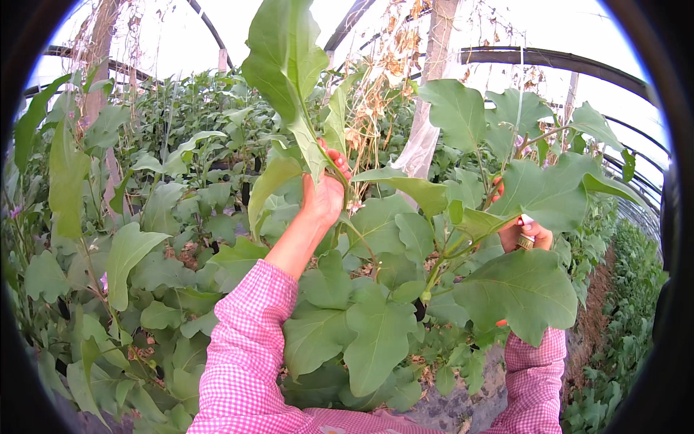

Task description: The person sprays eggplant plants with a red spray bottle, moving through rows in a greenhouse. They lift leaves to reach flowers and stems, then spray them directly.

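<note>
My left hand is raised and closed around an eggplant stem, below a large upright leaf. A pinkish flower hangs just beside its wrist. Partly screened by broad leaves, my right hand grips a small object with a ribbed neck and white top, probably a bottle; its body is hidden behind a leaf. Some fingertips of that hand show beside a stem higher up. Between the hands, eggplant stems branch out with wide green leaves.
Dense eggplant plants fill the left and back. Posts carry dried vines, and a white string hangs at right. Dark hoops arch overhead. A soil strip runs along the right; grey ground sheeting shows below.
</note>
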`<state>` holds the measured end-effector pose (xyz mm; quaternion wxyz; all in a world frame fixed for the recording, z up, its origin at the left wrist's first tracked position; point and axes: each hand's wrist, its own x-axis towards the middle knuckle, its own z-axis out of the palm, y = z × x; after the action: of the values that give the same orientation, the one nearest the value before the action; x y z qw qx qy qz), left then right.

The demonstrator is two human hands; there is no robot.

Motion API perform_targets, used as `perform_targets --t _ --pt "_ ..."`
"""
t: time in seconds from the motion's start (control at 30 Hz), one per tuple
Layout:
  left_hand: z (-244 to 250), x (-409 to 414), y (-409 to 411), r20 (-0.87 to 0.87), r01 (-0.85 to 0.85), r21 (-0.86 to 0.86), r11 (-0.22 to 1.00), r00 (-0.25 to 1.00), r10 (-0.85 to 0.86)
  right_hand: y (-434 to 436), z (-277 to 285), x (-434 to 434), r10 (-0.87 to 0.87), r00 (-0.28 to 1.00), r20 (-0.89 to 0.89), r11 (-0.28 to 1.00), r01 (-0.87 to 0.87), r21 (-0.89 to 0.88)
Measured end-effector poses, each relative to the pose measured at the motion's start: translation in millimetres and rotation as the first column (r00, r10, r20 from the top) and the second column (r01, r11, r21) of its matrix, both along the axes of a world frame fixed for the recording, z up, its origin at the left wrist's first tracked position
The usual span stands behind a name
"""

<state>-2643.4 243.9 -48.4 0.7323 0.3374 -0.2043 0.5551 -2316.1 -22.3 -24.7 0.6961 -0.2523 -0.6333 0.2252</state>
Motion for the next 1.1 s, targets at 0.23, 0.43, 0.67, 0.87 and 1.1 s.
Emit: perform_targets --t 0.23,0.43,0.67,0.87,1.1 --pt "16.2 -1.5 -19.1 -0.225 -0.298 0.194 0.935 0.914 0.338 -12.2 2.8 -0.2 0.129 0.965 0.227 0.971 -0.170 0.170" --pt "30.4 -17.1 -16.3 -0.232 -0.358 0.361 0.861 0.860 0.455 -4.6 27.8 -30.3 0.110 0.917 -0.384 0.988 -0.142 -0.055" --pt "53.7 -21.8 -26.9 -0.201 -0.531 0.485 0.695 0.706 0.679 -14.7 10.6 -12.8 0.162 0.979 -0.121 0.974 -0.178 -0.140" --pt "77.3 -56.4 -20.9 0.312 -0.567 0.742 -0.358 -0.180 0.933 -5.8 23.0 -40.2 0.204 0.976 -0.076 0.971 -0.212 -0.107" --pt "85.0 -74.2 -40.0 0.613 0.161 0.717 -0.678 -0.610 0.503 -27.0 33.2 -76.5 0.074 0.996 -0.056 0.990 -0.081 -0.119"
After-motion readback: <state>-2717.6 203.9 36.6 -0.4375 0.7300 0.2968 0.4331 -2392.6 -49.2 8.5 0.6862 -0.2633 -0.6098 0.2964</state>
